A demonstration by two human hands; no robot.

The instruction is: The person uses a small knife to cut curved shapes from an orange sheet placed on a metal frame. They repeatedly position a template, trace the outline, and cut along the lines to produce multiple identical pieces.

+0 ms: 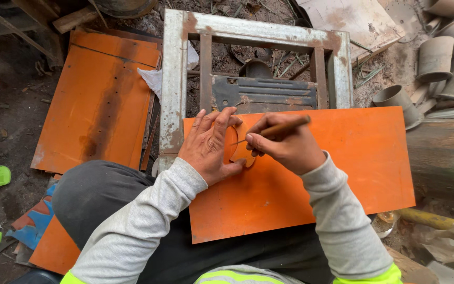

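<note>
Hands are working on an orange metal sheet [316, 173] lying across a rusty frame [174, 79].
Left hand [208, 147], fingers spread, is pressing a round template [237, 150] flat; right hand [290, 147] is gripping a scriber [279, 128] closed-fingered.

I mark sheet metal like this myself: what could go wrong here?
The round template may slip under the left hand, spoiling the line. The scriber in the right hand runs close to the fingers and might nick them. The orange sheet overhangs the metal frame and may shift.
</note>
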